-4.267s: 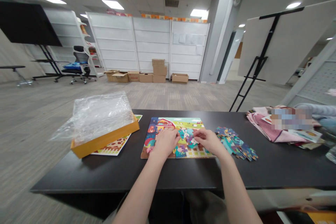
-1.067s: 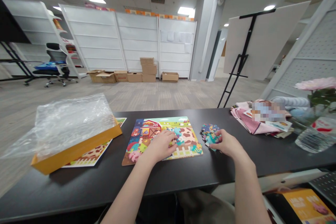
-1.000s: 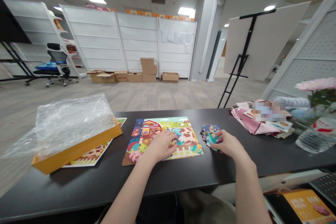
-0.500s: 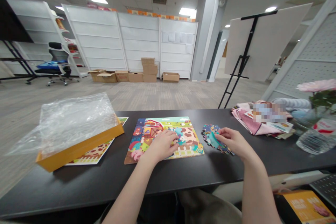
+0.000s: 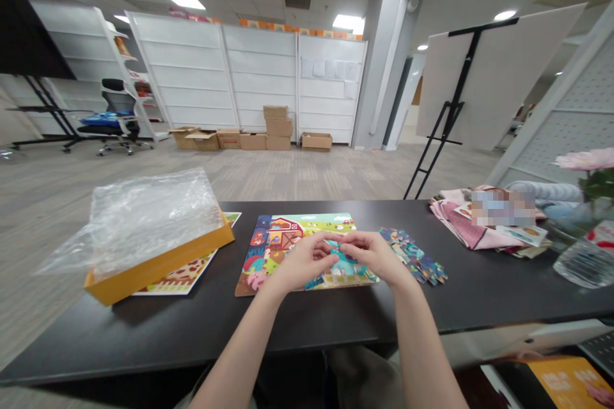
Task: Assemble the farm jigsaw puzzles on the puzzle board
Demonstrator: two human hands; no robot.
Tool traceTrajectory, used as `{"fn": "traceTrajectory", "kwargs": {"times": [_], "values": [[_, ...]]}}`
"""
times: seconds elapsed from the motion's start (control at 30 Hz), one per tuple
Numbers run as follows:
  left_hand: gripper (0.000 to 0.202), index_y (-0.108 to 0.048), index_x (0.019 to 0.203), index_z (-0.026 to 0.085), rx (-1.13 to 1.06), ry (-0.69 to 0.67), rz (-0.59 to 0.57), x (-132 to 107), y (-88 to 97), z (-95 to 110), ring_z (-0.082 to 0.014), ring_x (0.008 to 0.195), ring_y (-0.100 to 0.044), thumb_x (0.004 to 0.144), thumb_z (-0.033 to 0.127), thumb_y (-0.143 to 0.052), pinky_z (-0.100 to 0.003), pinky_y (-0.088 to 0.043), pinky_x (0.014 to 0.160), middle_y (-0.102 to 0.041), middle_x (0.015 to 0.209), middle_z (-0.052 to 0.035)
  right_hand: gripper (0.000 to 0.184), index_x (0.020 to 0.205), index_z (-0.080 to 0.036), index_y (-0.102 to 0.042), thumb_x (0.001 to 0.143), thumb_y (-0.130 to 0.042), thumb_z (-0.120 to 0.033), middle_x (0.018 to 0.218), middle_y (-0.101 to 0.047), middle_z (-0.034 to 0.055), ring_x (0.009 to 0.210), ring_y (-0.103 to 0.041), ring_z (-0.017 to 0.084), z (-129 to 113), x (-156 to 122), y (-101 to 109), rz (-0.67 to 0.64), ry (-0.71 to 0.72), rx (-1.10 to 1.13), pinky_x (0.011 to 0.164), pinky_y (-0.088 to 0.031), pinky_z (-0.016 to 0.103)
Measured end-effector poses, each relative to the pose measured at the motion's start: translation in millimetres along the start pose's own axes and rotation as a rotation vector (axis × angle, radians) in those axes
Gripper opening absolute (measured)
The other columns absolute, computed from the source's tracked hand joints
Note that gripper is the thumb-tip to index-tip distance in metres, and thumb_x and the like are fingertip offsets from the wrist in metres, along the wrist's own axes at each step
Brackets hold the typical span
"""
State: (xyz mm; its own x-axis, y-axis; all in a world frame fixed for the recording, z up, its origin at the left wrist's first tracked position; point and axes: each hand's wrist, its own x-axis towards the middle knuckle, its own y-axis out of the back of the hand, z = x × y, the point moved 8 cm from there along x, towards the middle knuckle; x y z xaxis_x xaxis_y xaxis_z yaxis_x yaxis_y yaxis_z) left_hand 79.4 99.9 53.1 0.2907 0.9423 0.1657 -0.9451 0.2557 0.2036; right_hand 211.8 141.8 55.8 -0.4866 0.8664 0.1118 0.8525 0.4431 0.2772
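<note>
**Puzzle:** a farm-scene jigsaw puzzle (image 5: 307, 252) lying flat on the table, roughly in front of the person, with a red barn (image 5: 286, 233) at its top left. Pretty colourful, and a teal cartoon figure (image 5: 344, 265) sits just under the hands.

**Left hand:** the left hand (image 5: 304, 262) is over the left-middle of the puzzle, fingers curled in toward the other hand.

**Right hand:** the right hand (image 5: 369, 257) comes in from the other side, and the two sets of fingertips nearly meet above the board.

**Pinch:** both look to be pinching a small teal puzzle piece (image 5: 332, 245) between them, though the fingers hide most of it.

**Loose pieces:** a spread-out bunch of loose puzzle pieces (image 5: 412, 254) lies on the table just right of the board, close to the right hand.

**Left of the board:** a yellow box tray (image 5: 158, 268) full of crinkly plastic wrap (image 5: 148, 217) sits on top of a printed puzzle picture sheet (image 5: 187, 268), right beside the board.

**Right end:** there's a pile of pink cloth (image 5: 460, 227) with a blurred patch on it, and a clear glass vase (image 5: 578, 271) with a pink flower (image 5: 588, 158).

**Table:** a long black table (image 5: 144, 339) holds all of it.

**Further off:** cardboard boxes (image 5: 275, 134) are stacked against white shelving.
</note>
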Motion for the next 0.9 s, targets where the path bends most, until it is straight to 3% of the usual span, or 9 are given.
{"fn": "traceTrajectory", "kwargs": {"times": [0.17,0.27,0.43,0.5,0.63,0.77,0.9], "values": [[0.042,-0.063,0.119,0.018,-0.093,-0.005,0.159,-4.5,26.7,-4.5,-0.0096,0.069,-0.063,0.080,0.028,-0.071,-0.022,-0.050,0.066,-0.064,0.086,-0.0004,0.044,0.093,-0.017,-0.070,0.081,-0.065,-0.060,0.071,-0.062,0.0000,0.059,-0.053,0.012,3.1,5.2,-1.5,0.110,-0.043,0.086,0.049,-0.042,0.022],[0.042,-0.065,0.113,0.016,-0.103,0.007,0.261,-8.8,43.1,-6.7,-0.0104,0.071,-0.064,0.075,0.030,-0.077,-0.023,-0.052,0.069,-0.064,0.086,-0.0010,0.044,0.090,-0.017,-0.069,0.079,-0.068,-0.060,0.071,-0.062,0.0002,0.057,-0.053,0.011,-0.4,6.8,-7.3,0.071,-0.021,0.085,0.049,-0.041,0.022],[0.034,-0.066,0.110,0.016,-0.077,-0.005,0.271,-15.3,51.8,-7.5,-0.0153,0.080,-0.068,0.081,0.031,-0.070,-0.027,-0.055,0.077,-0.068,0.085,-0.0032,0.039,0.075,-0.016,-0.067,0.076,-0.071,-0.055,0.068,-0.064,0.0005,0.057,-0.054,0.011,-10.9,6.6,-19.8,-0.017,0.037,0.041,0.055,-0.045,0.024],[0.031,-0.067,0.110,0.016,-0.051,-0.018,0.260,-16.2,51.7,-8.0,-0.0163,0.084,-0.069,0.083,0.030,-0.067,-0.028,-0.055,0.080,-0.070,0.086,-0.0040,0.036,0.079,-0.016,-0.068,0.076,-0.072,-0.052,0.070,-0.066,0.0014,0.058,-0.056,0.012,-9.5,6.5,-21.4,-0.026,0.023,0.033,0.055,-0.046,0.024],[0.029,-0.068,0.110,0.015,0.037,-0.021,0.347,-16.0,60.2,-14.5,-0.0177,0.084,-0.070,0.083,0.027,-0.064,-0.029,-0.056,0.079,-0.071,0.086,-0.0050,0.035,0.093,-0.017,-0.068,0.076,-0.069,-0.047,0.075,-0.071,0.0039,0.058,-0.059,0.014,4.2,7.6,-2.2,0.127,-0.027,0.010,0.048,-0.045,0.024],[0.028,-0.069,0.110,0.016,0.164,-0.041,0.445,-14.6,70.5,-20.3,-0.0179,0.080,-0.070,0.084,0.024,-0.061,-0.030,-0.056,0.076,-0.072,0.084,-0.0053,0.030,0.088,-0.017,-0.067,0.080,-0.060,-0.045,0.075,-0.073,0.0070,0.061,-0.065,0.018,18.6,4.8,30.9,0.364,-0.029,-0.144,0.050,-0.047,0.026],[0.026,-0.071,0.107,0.018,0.276,-0.033,0.438,-10.5,68.3,-25.3,-0.0191,0.080,-0.070,0.085,0.023,-0.059,-0.030,-0.057,0.074,-0.073,0.084,-0.0057,0.026,0.086,-0.018,-0.067,0.082,-0.058,-0.043,0.078,-0.075,0.0082,0.069,-0.071,0.021,28.2,5.2,36.9,0.369,-0.023,-0.254,0.055,-0.052,0.027]]}}
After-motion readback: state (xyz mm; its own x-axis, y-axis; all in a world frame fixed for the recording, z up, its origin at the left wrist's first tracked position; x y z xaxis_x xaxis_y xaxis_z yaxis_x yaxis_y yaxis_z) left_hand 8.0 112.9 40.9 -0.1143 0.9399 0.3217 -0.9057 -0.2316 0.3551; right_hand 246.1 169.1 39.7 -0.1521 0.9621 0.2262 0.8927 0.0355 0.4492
